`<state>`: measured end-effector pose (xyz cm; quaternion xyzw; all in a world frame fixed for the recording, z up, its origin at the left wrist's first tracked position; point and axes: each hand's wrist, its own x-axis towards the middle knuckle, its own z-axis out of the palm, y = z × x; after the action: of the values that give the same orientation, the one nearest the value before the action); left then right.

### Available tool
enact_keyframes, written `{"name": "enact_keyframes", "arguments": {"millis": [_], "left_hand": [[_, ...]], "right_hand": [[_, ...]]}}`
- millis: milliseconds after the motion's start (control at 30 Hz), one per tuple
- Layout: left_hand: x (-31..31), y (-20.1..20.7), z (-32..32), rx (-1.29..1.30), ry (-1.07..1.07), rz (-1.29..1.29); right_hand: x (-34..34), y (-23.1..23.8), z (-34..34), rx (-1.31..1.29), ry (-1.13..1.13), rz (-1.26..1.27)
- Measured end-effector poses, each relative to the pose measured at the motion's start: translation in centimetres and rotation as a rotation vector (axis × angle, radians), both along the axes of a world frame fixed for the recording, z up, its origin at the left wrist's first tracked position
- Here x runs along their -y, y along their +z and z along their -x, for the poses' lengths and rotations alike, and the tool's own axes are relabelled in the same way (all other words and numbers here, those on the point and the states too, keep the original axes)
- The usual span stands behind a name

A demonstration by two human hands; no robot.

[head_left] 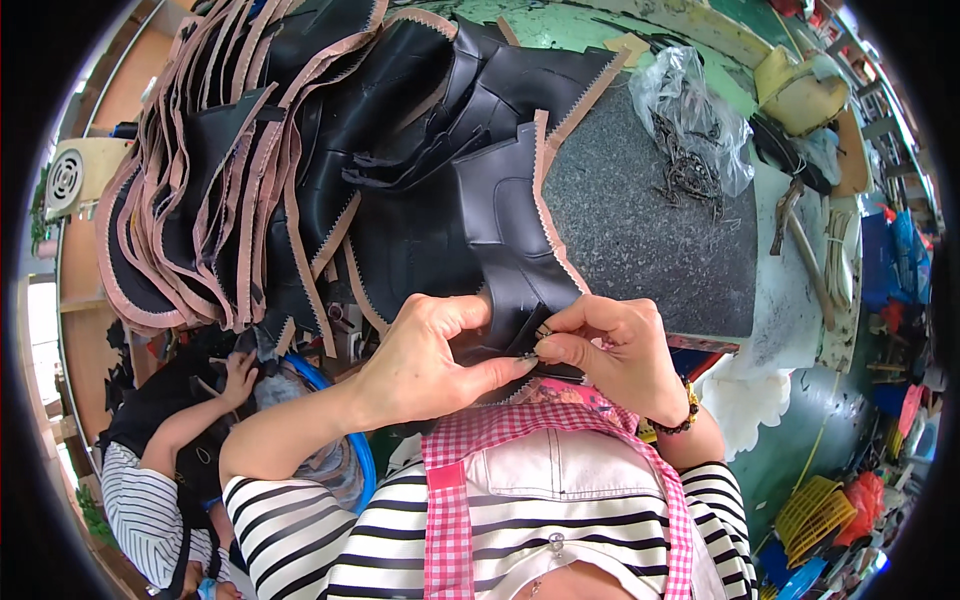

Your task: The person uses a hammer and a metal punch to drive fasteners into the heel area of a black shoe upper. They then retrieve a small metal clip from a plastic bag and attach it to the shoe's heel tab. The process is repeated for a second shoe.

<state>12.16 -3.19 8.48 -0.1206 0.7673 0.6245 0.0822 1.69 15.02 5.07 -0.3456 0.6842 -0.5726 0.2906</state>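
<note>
Close in front of my body I hold the near end of a black leather piece (500,215) with a zigzag-cut tan edge. My left hand (430,355) is closed on it, the fingers behind the leather and the thumb at a narrow folded end. Thumb and forefinger of my right hand (615,350) pinch at the same spot. A small metallic bit shows there, too small to name. The rest of the leather piece lies away from me, over a pile of similar black pieces (400,90).
A dark speckled slab (650,250) lies right of the leather. On it rests a clear plastic bag (690,110) of small dark metal parts. A hammer (808,250) lies further right. Layered tan-edged pieces (190,200) stand at left. Another person's hand (238,380) works at lower left, near a blue-rimmed container (365,470).
</note>
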Motion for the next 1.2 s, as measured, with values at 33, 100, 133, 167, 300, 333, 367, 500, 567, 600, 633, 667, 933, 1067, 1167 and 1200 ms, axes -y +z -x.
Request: {"name": "enact_keyframes", "arguments": {"millis": [33,100,133,167,300,333,367,500,567,600,633,667,933,1067,1167,1200], "left_hand": [[-0.1,-0.2,0.0,-0.036,0.015,-0.030],[0.0,-0.1,-0.1,-0.089,-0.046,0.079],[0.0,0.0,-0.3,-0.110,-0.080,0.135],[0.0,0.0,-0.4,-0.132,-0.101,0.181],[-0.2,0.5,-0.8,-0.217,-0.134,0.279],[-0.4,0.6,-0.9,-0.212,-0.121,0.265],[-0.5,0.7,-0.9,-0.207,-0.109,0.251],[0.2,0.3,-0.8,-0.082,-0.135,0.184],[-0.1,0.3,-0.6,-0.056,-0.073,0.107],[0.1,0.7,-0.5,-0.046,-0.112,0.150],[0.0,0.5,-0.6,-0.060,-0.102,0.134],[-0.2,0.2,-0.7,-0.074,-0.093,0.118],[-0.2,1.0,-0.3,-0.007,-0.267,0.296],[-0.7,0.6,-0.3,-0.052,-0.199,0.220],[-1.1,-0.1,-0.7,-0.097,-0.096,0.150],[-1.2,-0.2,-0.8,-0.112,-0.063,0.138]], "right_hand": [[0.0,0.3,0.1,0.012,0.017,-0.045],[-0.1,1.2,0.3,0.036,0.048,-0.135],[-0.2,1.4,0.2,0.039,0.045,-0.146],[-0.3,1.5,0.1,0.042,0.041,-0.158],[-0.6,1.8,-0.4,-0.016,0.029,-0.108],[-0.6,1.8,-0.5,-0.015,0.021,-0.099],[-0.7,1.8,-0.4,-0.014,0.014,-0.089],[-0.8,2.2,-0.4,0.095,0.038,-0.087],[-0.9,1.6,-0.6,0.234,0.005,-0.053],[-0.9,1.4,-0.8,0.304,-0.012,-0.036],[-0.9,1.4,-0.9,0.220,-0.002,-0.041],[-1.0,1.5,-1.1,0.137,0.008,-0.046],[-1.5,0.9,-0.6,-0.096,0.094,-0.021],[-1.7,1.0,-0.4,-0.028,0.090,-0.056],[-1.8,1.4,-0.8,0.142,0.033,-0.089],[-1.8,1.4,-0.9,0.201,0.009,-0.091]]}}
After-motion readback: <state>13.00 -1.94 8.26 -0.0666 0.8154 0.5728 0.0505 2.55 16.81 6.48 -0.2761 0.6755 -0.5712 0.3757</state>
